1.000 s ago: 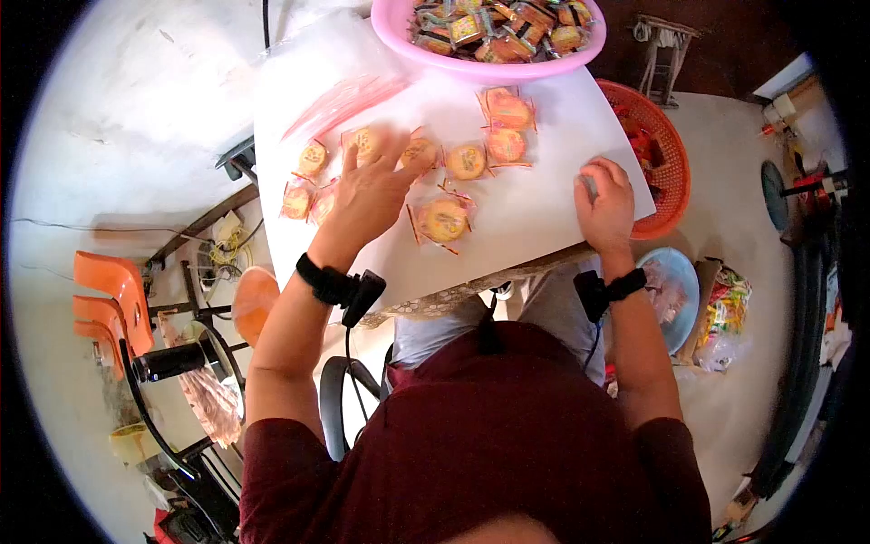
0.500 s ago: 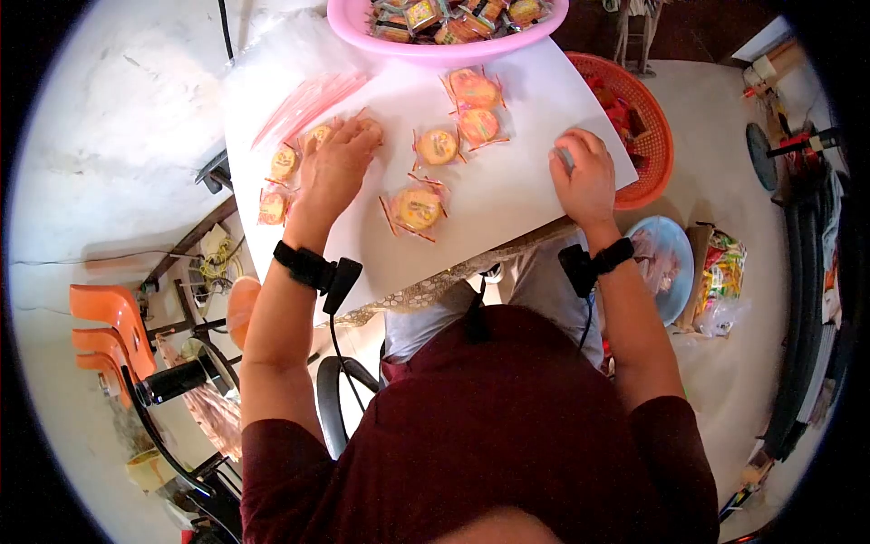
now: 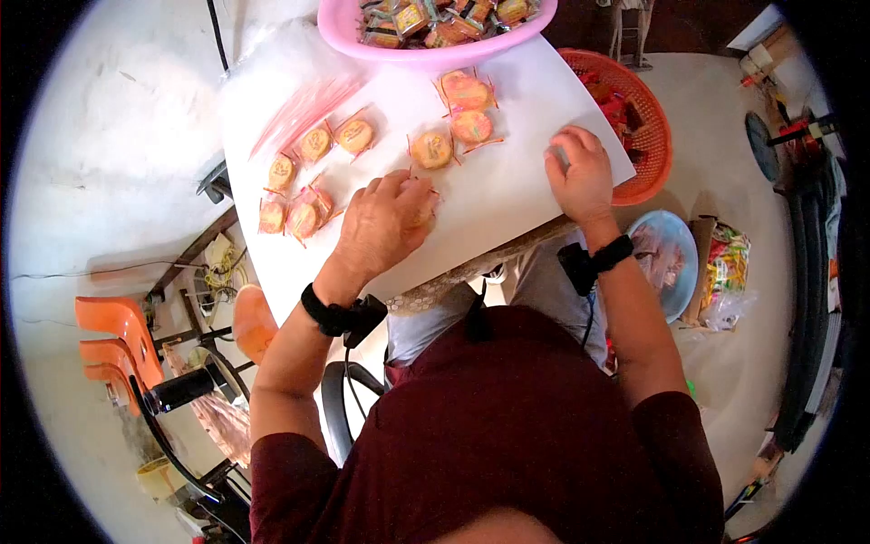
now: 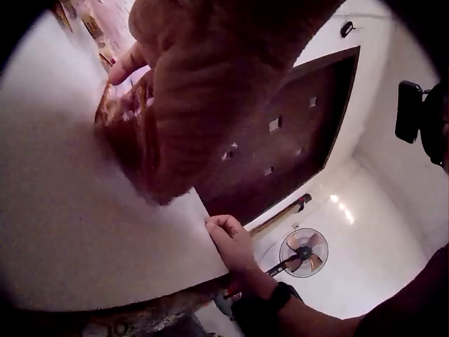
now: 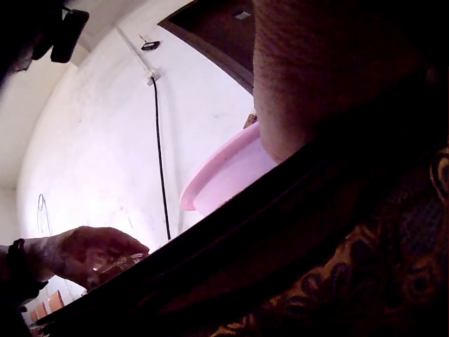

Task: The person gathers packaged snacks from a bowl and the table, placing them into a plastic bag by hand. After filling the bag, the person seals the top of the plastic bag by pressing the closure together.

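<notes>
My left hand (image 3: 385, 222) is over the front wrapped cookie (image 3: 424, 210), fingers curled round it and covering most of it. In the left wrist view a bit of shiny wrapper (image 4: 112, 105) shows under the fingers. Left of this hand lie several more cookies in clear, red-edged wrappers, among them one wrapped cookie (image 3: 355, 135) near the plastic bags. Just beyond the fingertips is another wrapped cookie (image 3: 431, 148), beside a small group with a pinkish wrapped cookie (image 3: 471, 126). My right hand (image 3: 583, 172) rests at the table's right edge, fingers loosely curled, holding nothing.
A pink basin (image 3: 435, 56) full of wrapped snacks stands at the table's far side. Clear plastic bags with red edges (image 3: 304, 113) lie at the far left of the white table (image 3: 517, 195). An orange basket (image 3: 657, 136) and a blue basin (image 3: 671, 272) are right of it.
My left hand has moved from the far-left cookies toward me and right, onto the front cookie. The cookies it covered are visible again. My right hand has stayed at the table edge.
</notes>
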Demonstrator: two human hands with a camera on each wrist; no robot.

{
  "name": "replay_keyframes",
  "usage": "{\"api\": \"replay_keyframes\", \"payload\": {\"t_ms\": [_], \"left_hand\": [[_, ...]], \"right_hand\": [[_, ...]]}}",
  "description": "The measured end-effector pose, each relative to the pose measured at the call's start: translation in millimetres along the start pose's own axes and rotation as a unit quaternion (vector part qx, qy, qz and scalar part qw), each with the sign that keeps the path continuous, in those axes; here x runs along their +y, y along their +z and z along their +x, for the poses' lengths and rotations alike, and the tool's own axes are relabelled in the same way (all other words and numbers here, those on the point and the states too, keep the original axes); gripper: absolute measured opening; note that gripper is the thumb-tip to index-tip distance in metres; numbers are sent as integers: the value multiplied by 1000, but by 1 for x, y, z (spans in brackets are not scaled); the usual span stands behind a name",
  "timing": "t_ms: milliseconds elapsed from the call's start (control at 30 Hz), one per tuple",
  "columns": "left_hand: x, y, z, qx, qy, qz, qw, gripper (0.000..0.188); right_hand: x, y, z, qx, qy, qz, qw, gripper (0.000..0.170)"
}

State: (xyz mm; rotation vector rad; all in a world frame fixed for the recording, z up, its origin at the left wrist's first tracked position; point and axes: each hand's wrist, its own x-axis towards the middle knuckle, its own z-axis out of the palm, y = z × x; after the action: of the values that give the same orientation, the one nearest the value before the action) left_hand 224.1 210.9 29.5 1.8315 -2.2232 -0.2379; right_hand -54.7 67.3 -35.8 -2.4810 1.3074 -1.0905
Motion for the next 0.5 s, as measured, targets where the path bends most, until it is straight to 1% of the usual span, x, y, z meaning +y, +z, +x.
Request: {"api": "replay_keyframes", "payload": {"t_ms": [33,133,233,267,367,400,500], "left_hand": [[-2,2,1,1,-7,3,1000,46],[-16,7,1,57,-19,-24,998,44],[-28,-3,1,41,-56,-102,992,48],[-34,0,0,42,-87,-85,992,52],[-48,-4,5,56,-101,-65,991,52],[-52,-5,5,57,-105,-92,989,52],[-62,-12,8,57,-72,-32,995,55]], "right_hand": [[0,0,0,-4,3,3,1000,18],[-1,-1,1,-6,10,11,1000,18],[-3,-3,2,-10,19,14,1000,18],[-4,-4,1,-12,23,15,1000,18],[-4,-4,1,-11,25,8,1000,18],[-4,-4,1,-11,25,11,1000,18],[-3,-3,1,-12,25,16,999,18]]}}
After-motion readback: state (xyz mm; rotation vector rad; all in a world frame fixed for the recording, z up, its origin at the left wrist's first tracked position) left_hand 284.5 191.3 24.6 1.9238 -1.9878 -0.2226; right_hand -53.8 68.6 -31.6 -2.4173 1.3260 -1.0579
